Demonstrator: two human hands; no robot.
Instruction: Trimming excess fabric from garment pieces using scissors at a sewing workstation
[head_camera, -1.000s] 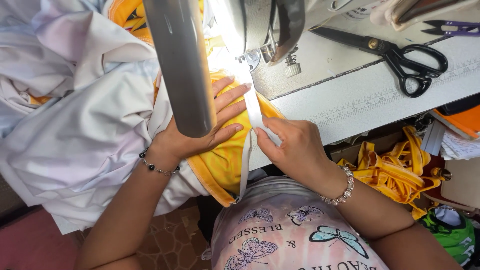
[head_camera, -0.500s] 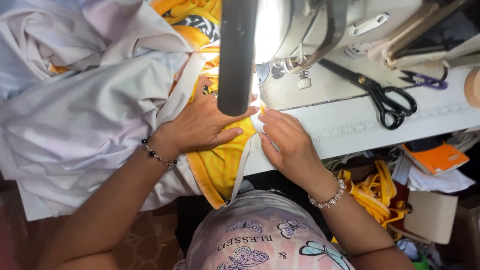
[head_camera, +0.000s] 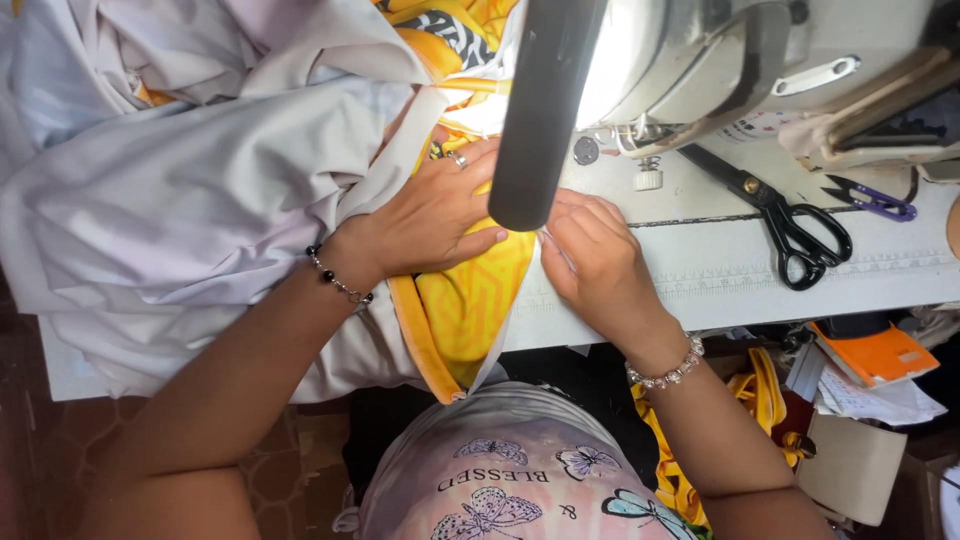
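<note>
- The dark lamp arm (head_camera: 545, 110) hides the needle from me.
- My left hand (head_camera: 435, 215) lies flat, open, on the yellow patterned fabric (head_camera: 465, 305).
- My right hand (head_camera: 595, 260) pinches its white edge strip (head_camera: 520, 300).
- One pair of black scissors (head_camera: 790, 220) lies on the table.

A small round label with red print (head_camera: 752, 128) is seen on the white sewing machine body, just above the scissors handle pivot. A printed ruler strip (head_camera: 800, 272) is fixed along the table's front edge. Below the table, an orange booklet (head_camera: 875, 353) and white printed papers (head_camera: 880, 400) are stacked beside a tan cardboard box (head_camera: 865, 468).
</note>
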